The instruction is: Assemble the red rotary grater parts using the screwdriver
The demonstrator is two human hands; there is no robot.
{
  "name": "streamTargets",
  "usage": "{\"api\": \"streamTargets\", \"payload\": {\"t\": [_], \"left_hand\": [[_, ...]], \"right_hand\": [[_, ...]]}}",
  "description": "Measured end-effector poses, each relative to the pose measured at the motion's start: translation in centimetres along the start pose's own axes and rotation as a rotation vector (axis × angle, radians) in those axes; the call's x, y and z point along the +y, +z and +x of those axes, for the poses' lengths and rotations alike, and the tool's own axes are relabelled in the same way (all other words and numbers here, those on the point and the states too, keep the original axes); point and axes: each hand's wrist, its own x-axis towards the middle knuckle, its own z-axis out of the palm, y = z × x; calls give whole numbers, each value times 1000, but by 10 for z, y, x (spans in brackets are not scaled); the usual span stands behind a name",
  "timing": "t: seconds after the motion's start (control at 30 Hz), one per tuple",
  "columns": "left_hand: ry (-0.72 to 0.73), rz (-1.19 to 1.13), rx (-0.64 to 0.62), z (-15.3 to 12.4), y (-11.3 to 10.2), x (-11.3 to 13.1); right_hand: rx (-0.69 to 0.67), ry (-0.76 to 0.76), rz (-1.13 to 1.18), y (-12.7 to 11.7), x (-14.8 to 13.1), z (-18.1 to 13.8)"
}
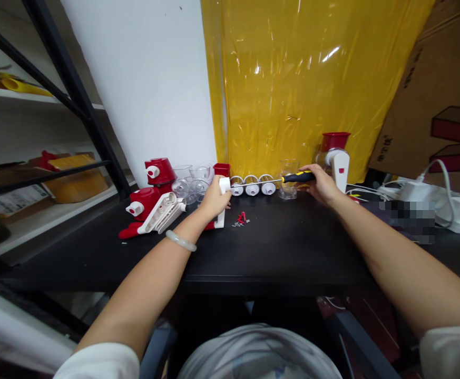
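Observation:
My left hand (215, 199) is closed round a white and red plastic appliance body (222, 187) standing on the black table (285, 247). My right hand (322, 184) grips the yellow and black handle of a screwdriver (297, 177). Its metal shaft runs left and its tip meets the white part of the appliance near my left hand. Small screws and a red piece (241, 218) lie on the table just in front of the appliance.
Red and white appliance parts (153, 205) lie at the left with clear plastic bowls (192, 181) behind. White rings (252, 187), a clear cup (289, 181) and another red-topped unit (335, 158) stand at the back. Cables and a power strip (431, 197) are right.

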Motion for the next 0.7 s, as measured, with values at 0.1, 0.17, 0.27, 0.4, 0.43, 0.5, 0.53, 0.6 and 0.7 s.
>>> {"api": "streamTargets", "payload": {"t": [0.1,0.17,0.27,0.4,0.43,0.5,0.53,0.6,0.7], "left_hand": [[-14,-2,0,0,0,1],[-18,1,-3,0,0,1],[-14,5,-5,-1,0,1],[-11,1,-3,0,0,1],[-10,-1,-2,0,0,1],[-7,-1,-3,0,0,1],[-6,1,-3,0,1,1],[-2,5,-6,-1,1,2],[6,12,-8,-1,0,2]], "right_hand": [[34,-65,-176,-4,5,4],[18,-104,-257,-6,7,5],[-5,-99,-220,-6,7,4],[-3,-39,-42,-2,2,0],[-7,-20,-1,-1,1,-1],[-22,9,59,1,-2,-3],[-31,17,77,1,-4,-5],[-45,28,101,2,-6,-7],[-56,49,128,1,-9,-9]]}}
